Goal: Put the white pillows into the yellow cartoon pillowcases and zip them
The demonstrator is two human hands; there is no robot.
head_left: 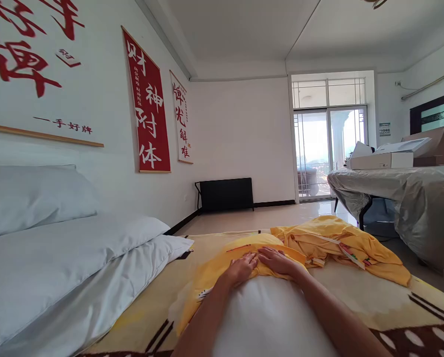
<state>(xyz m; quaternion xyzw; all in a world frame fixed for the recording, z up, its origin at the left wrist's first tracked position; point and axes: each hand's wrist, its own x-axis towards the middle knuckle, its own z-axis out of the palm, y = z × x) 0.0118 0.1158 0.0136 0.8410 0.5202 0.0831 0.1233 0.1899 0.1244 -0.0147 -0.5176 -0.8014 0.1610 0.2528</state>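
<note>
A white pillow (pixel 272 315) lies in front of me on the bed, its far end covered by a yellow pillowcase (pixel 222 260). My left hand (pixel 241 268) rests on the yellow cloth near the case's edge, fingers stretched out flat. Close beside it, my right hand (pixel 277 261) also lies on the cloth, its fingers extended toward the left hand. The fingertips of both hands nearly meet over the pillow. Some of the case's underside is hidden by the pillow and my forearms. Beyond my right hand, a crumpled yellow cloth with a printed trim (pixel 341 245) lies on the bed.
Several white pillows (pixel 69 253) are stacked on the left. A patterned beige sheet (pixel 143 312) covers the bed. At the right, a plastic-covered table (pixel 418 198) holds open boxes (pixel 389 156). A black panel (pixel 225 194) stands by the far wall, near glass doors (pixel 313 148).
</note>
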